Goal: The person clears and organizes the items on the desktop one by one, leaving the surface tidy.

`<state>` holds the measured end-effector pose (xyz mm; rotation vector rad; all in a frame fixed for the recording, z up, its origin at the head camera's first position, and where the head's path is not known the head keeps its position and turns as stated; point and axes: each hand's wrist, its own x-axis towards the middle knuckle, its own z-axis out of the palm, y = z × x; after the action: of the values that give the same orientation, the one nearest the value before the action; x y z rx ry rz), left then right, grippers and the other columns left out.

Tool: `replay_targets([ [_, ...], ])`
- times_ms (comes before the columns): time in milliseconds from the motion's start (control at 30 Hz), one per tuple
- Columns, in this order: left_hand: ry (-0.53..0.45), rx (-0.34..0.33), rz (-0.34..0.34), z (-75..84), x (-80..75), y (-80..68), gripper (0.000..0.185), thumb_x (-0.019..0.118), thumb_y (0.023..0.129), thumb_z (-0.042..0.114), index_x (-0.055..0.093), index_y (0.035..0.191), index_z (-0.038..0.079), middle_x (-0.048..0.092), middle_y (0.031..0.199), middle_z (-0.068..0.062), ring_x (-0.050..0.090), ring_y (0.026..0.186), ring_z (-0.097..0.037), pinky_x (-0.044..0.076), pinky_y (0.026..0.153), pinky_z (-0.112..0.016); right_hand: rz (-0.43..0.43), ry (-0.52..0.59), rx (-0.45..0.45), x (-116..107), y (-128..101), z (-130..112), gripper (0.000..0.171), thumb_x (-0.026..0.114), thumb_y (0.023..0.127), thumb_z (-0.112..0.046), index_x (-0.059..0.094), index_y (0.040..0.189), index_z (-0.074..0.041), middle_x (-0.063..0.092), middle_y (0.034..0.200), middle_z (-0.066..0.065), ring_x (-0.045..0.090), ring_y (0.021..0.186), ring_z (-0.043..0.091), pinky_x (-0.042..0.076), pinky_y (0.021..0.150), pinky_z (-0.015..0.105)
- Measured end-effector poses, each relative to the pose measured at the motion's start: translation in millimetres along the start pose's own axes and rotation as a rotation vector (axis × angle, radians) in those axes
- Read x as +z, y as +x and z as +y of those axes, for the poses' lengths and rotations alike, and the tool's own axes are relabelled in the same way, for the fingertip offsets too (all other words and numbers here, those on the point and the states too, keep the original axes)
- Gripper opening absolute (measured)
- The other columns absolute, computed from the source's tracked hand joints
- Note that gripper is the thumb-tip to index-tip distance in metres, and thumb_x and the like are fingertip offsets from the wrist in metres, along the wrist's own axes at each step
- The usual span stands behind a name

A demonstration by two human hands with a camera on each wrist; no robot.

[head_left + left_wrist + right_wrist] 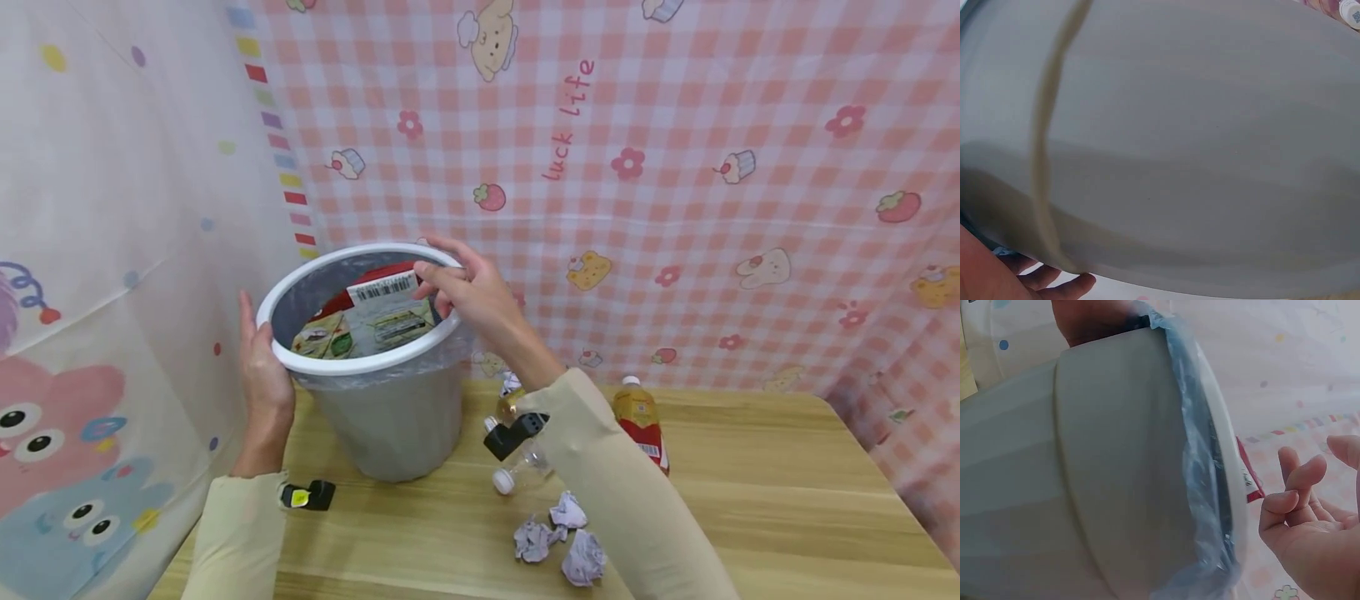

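One gray bin (397, 425) with a white rim stands near the far-left corner of the table (750, 475). A clear liner (1194, 475) folds over its rim. Inside is printed packaging (367, 321) bearing a barcode; its smaller print is illegible. The left hand (267, 375) touches the bin's left side, fingers extended. The right hand (483, 300) is over the rim's right side, fingers loosely bent and apart; contact with the packaging cannot be determined. At least three bottles are visible: one red-labeled bottle (637, 417) at the table's far edge, two partly hidden. Three crumpled papers (583, 558) lie toward the near edge. The checked backdrop (757, 108) reads "luck life".
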<state>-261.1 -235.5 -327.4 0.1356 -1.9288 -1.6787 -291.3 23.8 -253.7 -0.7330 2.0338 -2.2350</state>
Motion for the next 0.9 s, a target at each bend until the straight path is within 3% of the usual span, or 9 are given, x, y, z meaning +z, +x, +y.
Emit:
replay_targets([
  [300, -0.064, -0.005, -0.005, 3.2, -0.1, 0.2, 0.056, 0.022, 0.106, 0.028, 0.006, 0.159, 0.032, 0.003, 0.164, 0.018, 0.0, 0.151, -0.004, 0.001, 0.121, -0.026, -0.006, 0.017, -0.032, -15.3, -14.2, -4.7, 0.049, 0.062, 0.098, -0.019, 0.048, 0.145, -0.02, 0.07, 0.081, 0.005, 0.053, 0.058, 0.011, 0.046, 0.06, 0.024],
  [767, -0.038, 0.013, -0.005, 2.0, -0.4, -0.3, 0.056, 0.021, 0.105, 0.027, 0.008, 0.159, 0.031, 0.004, 0.164, 0.018, 0.001, 0.15, -0.004, 0.001, 0.121, -0.025, 0.054, -0.021, -0.048, -51.4, -36.0, -1.7, 0.05, 0.06, 0.098, -0.015, 0.045, 0.146, -0.018, 0.071, 0.084, 0.001, 0.053, 0.06, 0.01, 0.048, 0.064, 0.024],
  [900, -0.021, 0.02, 0.003, 2.7, -0.1, -0.4, 0.056, 0.021, 0.105, 0.027, 0.008, 0.16, 0.03, 0.005, 0.164, 0.018, 0.002, 0.15, -0.003, 0.002, 0.121, -0.024, 0.08, -0.059, -0.049, -62.1, -44.1, 0.1, 0.052, 0.062, 0.098, -0.018, 0.045, 0.147, -0.02, 0.071, 0.089, 0.005, 0.054, 0.063, 0.01, 0.05, 0.066, 0.025],
])
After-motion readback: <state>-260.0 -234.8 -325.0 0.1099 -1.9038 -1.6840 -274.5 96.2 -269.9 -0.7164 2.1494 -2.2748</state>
